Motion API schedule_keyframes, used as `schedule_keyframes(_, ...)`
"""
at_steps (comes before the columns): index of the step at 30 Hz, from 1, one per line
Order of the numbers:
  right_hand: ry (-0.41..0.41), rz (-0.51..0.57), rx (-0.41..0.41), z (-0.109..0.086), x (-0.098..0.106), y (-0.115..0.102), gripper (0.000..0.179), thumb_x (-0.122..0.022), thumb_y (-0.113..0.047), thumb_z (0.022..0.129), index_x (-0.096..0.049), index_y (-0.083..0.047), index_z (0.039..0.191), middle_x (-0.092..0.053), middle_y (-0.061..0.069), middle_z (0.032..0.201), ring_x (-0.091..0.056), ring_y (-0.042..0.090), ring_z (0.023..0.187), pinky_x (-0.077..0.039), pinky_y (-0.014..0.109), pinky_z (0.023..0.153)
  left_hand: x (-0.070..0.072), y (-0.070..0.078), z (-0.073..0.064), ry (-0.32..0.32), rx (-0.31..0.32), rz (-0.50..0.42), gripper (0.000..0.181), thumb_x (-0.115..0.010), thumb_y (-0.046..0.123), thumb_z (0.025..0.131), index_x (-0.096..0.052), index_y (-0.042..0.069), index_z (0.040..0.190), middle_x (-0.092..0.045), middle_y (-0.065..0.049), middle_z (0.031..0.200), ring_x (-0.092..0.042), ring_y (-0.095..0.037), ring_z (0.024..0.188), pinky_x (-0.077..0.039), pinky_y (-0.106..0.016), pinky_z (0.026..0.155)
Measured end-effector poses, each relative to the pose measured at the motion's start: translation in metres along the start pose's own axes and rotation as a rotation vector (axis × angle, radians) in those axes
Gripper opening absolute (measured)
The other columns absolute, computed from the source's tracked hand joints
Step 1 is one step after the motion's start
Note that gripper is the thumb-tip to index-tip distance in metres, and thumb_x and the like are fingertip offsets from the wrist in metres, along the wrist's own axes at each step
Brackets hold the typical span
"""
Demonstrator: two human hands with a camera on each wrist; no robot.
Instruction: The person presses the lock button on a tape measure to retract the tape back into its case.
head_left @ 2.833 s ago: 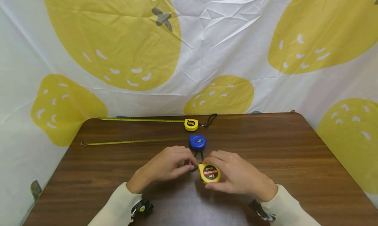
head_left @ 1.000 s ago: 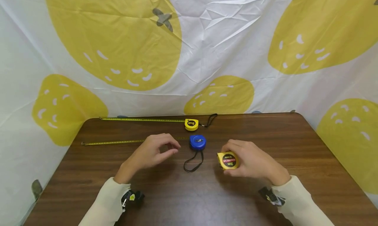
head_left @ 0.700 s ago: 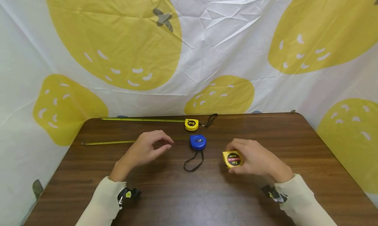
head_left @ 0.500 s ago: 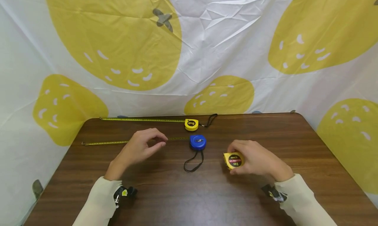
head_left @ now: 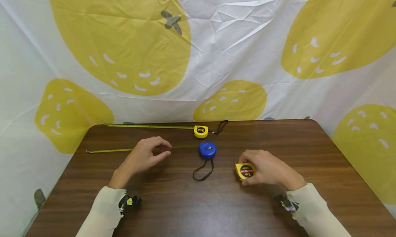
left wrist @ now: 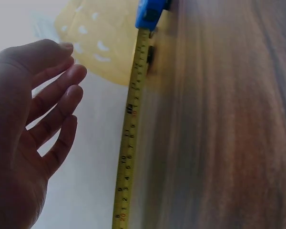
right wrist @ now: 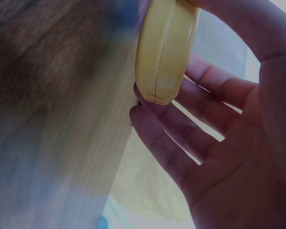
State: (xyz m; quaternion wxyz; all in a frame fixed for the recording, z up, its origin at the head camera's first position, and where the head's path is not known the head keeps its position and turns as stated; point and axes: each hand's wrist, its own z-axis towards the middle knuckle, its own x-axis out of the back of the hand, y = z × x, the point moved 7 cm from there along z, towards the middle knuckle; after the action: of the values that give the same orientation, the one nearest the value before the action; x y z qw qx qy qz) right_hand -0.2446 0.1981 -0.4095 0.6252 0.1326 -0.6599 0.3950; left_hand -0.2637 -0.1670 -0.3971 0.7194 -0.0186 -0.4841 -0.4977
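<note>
In the head view my right hand [head_left: 269, 170] grips a yellow 2m tape measure [head_left: 246, 171] by its case, thumb on the near side and fingers on the far side. The right wrist view shows the case [right wrist: 163, 57] edge-on between thumb and fingers. My left hand [head_left: 143, 158] holds nothing; its fingers curve loosely above the pulled-out blade [head_left: 109, 150] of a blue tape measure [head_left: 207, 150]. A black wrist strap [head_left: 202, 178] trails from the blue case. In the left wrist view the relaxed fingers [left wrist: 62, 109] are beside that blade [left wrist: 128, 138].
Behind the blue one, a second yellow tape measure [head_left: 201, 131] lies with its blade [head_left: 148, 126] drawn out leftward and its black strap [head_left: 221, 126] to the right. The wooden table [head_left: 198, 209] ends at a white cloth [head_left: 216, 58] printed with yellow fruit.
My hands were together at the yellow 2m tape measure. Since then my right hand has carried it rightward, and my left hand has drawn away to the left and back.
</note>
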Motion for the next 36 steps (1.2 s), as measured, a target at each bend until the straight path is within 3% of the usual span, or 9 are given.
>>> schedule_keyframes(11, -0.009, 0.006, 0.003, 0.001, -0.006, 0.005, 0.053, -0.102, -0.044, 0.076, -0.071, -0.018, 0.111, -0.067, -0.012, 0.104, -0.059, 0.007, 0.085, -0.051, 0.031, 0.073, 0.002, -0.017, -0.006, -0.011, 0.17, 0.064, 0.035, -0.091, 0.022, 0.093, -0.078, 0.008, 0.123, -0.077, -0.001, 0.113, -0.073, -0.024, 0.11, -0.057, -0.05, 0.098)
schedule_keyframes(25, 0.0, 0.001, -0.01, 0.0, -0.011, 0.009, 0.053, -0.101, -0.046, 0.075, -0.072, -0.019, 0.109, -0.067, -0.014, 0.102, -0.061, 0.007, 0.083, -0.052, 0.031, 0.072, 0.012, -0.028, -0.013, -0.058, 0.289, 0.032, 0.057, -0.086, 0.035, 0.099, -0.067, 0.013, 0.147, -0.068, -0.005, 0.141, -0.062, -0.031, 0.129, -0.049, -0.058, 0.109)
schedule_keyframes(36, -0.011, 0.005, -0.02, 0.002, -0.013, 0.013, 0.053, -0.1, -0.047, 0.076, -0.073, -0.018, 0.11, -0.067, -0.012, 0.104, -0.06, 0.008, 0.084, -0.052, 0.03, 0.072, 0.025, -0.036, -0.017, -0.041, 0.321, 0.057, 0.059, -0.085, 0.034, 0.099, -0.064, 0.011, 0.15, -0.066, -0.007, 0.143, -0.06, -0.033, 0.132, -0.047, -0.059, 0.111)
